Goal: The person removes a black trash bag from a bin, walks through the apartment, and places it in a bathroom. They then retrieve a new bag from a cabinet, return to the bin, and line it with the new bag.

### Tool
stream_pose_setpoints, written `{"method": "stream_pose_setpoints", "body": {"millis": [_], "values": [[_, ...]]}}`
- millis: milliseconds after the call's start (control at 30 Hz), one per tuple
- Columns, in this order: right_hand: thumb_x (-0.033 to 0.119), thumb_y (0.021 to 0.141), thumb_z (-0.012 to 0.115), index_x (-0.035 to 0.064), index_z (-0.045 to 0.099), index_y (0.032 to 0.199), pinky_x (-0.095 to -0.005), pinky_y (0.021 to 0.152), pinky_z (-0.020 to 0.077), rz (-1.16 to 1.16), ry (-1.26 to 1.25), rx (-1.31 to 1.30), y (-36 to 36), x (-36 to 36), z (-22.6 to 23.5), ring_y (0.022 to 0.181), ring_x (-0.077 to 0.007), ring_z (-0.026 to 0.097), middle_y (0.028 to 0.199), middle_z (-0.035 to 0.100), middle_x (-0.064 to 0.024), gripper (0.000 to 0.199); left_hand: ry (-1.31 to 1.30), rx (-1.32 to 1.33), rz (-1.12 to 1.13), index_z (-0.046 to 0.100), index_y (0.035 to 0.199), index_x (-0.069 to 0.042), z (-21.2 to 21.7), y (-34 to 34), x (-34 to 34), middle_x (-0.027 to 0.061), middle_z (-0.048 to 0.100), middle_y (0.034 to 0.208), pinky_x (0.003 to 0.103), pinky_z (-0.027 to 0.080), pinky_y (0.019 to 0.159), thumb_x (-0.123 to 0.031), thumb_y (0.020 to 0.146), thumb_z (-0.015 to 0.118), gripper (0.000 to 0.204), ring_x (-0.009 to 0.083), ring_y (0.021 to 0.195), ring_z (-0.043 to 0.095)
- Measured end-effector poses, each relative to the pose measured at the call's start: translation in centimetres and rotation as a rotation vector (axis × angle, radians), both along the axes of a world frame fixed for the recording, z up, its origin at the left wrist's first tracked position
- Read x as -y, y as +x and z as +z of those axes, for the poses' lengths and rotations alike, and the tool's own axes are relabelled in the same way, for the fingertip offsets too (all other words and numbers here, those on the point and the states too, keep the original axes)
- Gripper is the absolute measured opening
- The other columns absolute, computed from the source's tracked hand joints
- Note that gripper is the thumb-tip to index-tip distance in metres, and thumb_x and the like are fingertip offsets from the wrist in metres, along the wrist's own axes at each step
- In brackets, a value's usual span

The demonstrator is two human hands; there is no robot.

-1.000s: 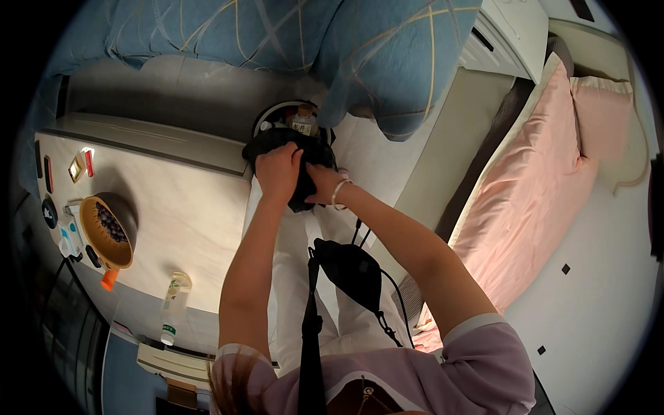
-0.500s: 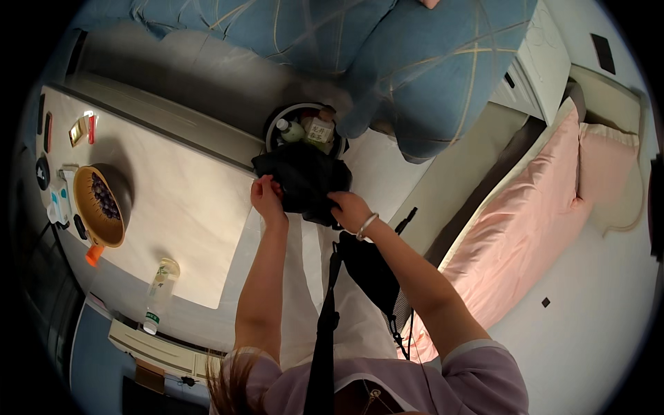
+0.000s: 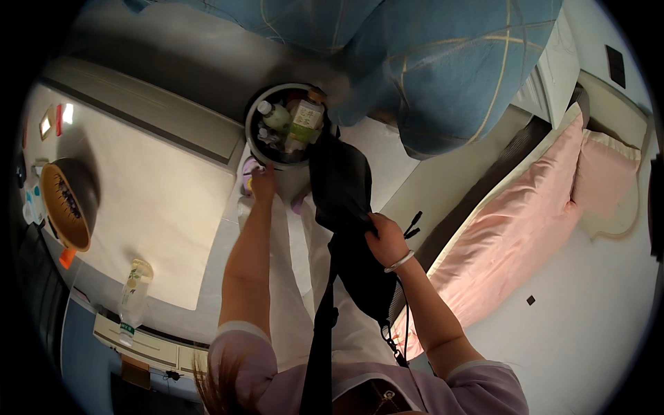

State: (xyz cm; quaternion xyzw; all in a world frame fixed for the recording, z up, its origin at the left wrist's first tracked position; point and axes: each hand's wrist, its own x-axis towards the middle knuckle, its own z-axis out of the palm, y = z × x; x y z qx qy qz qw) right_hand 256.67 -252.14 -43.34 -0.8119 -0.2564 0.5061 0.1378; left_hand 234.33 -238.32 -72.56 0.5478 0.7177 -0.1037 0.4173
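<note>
My right hand (image 3: 387, 240), with a silver bangle at the wrist, is closed on the lower edge of a black plastic bag (image 3: 342, 183). The bag hangs bunched up, to the right of a round trash bin (image 3: 250, 142). Inside the bin lie a bottle with a green label (image 3: 306, 119), a pale green bottle (image 3: 277, 117) and crumpled litter. At the bin's near rim is my left hand (image 3: 263, 184), its fingers curled against the edge and partly hidden. A purple slipper (image 3: 248, 173) shows beside that hand.
To the left, a pale table (image 3: 159, 200) carries an orange-lined bowl (image 3: 72, 207) of dark fruit and a clear bottle (image 3: 135, 297). A blue patterned cover (image 3: 443, 76) hangs beyond the bin. On the right is a bed with pink bedding (image 3: 505, 228). A black pouch (image 3: 363, 277) hangs before me.
The black bag has moved right, off the bin's near side, in my right hand. My left hand has let go of the bag and moved to the rim. More of the bin's contents show.
</note>
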Motion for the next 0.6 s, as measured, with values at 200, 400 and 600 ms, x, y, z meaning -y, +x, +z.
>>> {"method": "stream_pose_setpoints", "body": {"millis": [200,400,600], "values": [[0.005,0.070,0.053,-0.0064,0.053,0.105,-0.0400,0.080,0.0443,-0.075,-0.092,-0.011,0.5,4.3,-1.7,0.091,-0.0385,0.054,0.099,0.056,-0.0241,0.037,-0.190,-0.185,-0.264,0.054,0.103,0.002,0.8,4.5,-4.8,0.0243,0.059,0.096,0.045,0.043,0.080,-0.045,0.083,0.045,0.052,0.0384,0.093,0.056],[0.006,0.071,0.053,-0.0069,0.053,0.106,-0.0399,0.080,0.0444,-0.174,-0.086,0.003,0.7,6.8,-1.5,0.090,-0.0383,0.055,0.098,0.057,-0.0249,0.038,-0.052,-0.233,-0.179,0.054,0.100,0.001,5.4,6.6,-3.7,0.0225,0.060,0.096,0.046,0.043,0.081,-0.040,0.085,0.044,0.045,0.0382,0.091,0.057],[0.007,0.071,0.053,-0.0067,0.052,0.107,-0.0400,0.081,0.0441,-0.206,-0.051,0.006,0.8,8.2,-0.2,0.092,-0.0383,0.055,0.098,0.057,-0.0248,0.038,-0.063,0.164,0.158,0.051,0.101,0.002,4.5,5.1,-2.6,0.0186,0.060,0.085,0.039,0.048,0.054,-0.031,0.088,0.044,0.035,0.0287,0.074,0.061]]}}
